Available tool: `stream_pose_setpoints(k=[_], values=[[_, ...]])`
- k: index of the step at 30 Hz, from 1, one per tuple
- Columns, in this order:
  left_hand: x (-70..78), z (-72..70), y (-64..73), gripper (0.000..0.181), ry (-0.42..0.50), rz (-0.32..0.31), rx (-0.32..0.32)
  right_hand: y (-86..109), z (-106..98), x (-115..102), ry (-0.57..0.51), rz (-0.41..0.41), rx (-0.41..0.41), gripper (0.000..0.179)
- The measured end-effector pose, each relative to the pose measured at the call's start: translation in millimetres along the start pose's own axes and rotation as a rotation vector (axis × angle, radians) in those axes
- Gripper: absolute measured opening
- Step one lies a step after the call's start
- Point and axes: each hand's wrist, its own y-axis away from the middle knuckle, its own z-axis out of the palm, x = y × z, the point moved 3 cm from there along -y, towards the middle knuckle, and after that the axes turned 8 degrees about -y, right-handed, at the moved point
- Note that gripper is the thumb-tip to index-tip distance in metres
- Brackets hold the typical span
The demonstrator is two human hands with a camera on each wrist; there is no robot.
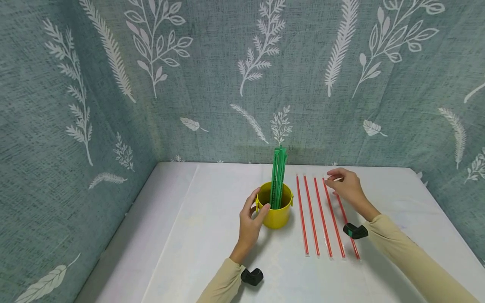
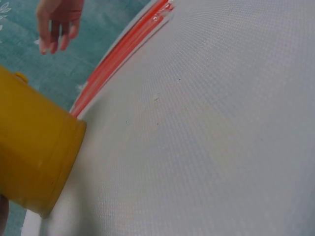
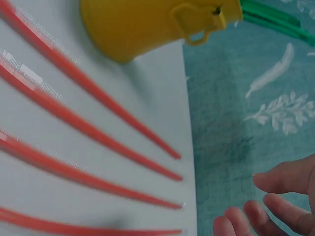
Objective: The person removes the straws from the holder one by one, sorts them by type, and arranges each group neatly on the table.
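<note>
A small yellow bucket [image 1: 276, 219] stands upright on the table, with a bundle of green straws [image 1: 279, 176] in clear wrappers leaning inside it. My left hand [image 1: 249, 229] holds the bucket by its left side, thumb at the near rim and fingers round the far side. To the right of the bucket lie several wrapped red straws [image 1: 302, 216] in a row, roughly side by side. My right hand [image 1: 350, 191] hovers over the far ends of the rightmost straws. In the right wrist view its thumb and fingers [image 3: 283, 178] are apart, loosely bent, with nothing between them.
White cloth covers the table [image 1: 197, 235]. Behind it and along the left side hangs a teal leaf-patterned curtain [image 1: 212, 75]. Small metal-like loops [image 3: 198, 38] stick out from the bucket's side. A black wrist camera [image 1: 355, 231] hangs over the rightmost straw.
</note>
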Motion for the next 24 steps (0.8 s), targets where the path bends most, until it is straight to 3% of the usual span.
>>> stream_pose_setpoints(k=[13,24], values=[[-4.1,0.8,-0.5,0.051,-0.004,0.015,0.012,2.7,14,-24,-0.172,0.039,-0.064,0.036],[-4.5,0.2,0.2,0.051,-0.007,0.010,0.009,6.3,27,-45,-0.281,-0.016,-0.073,0.034]])
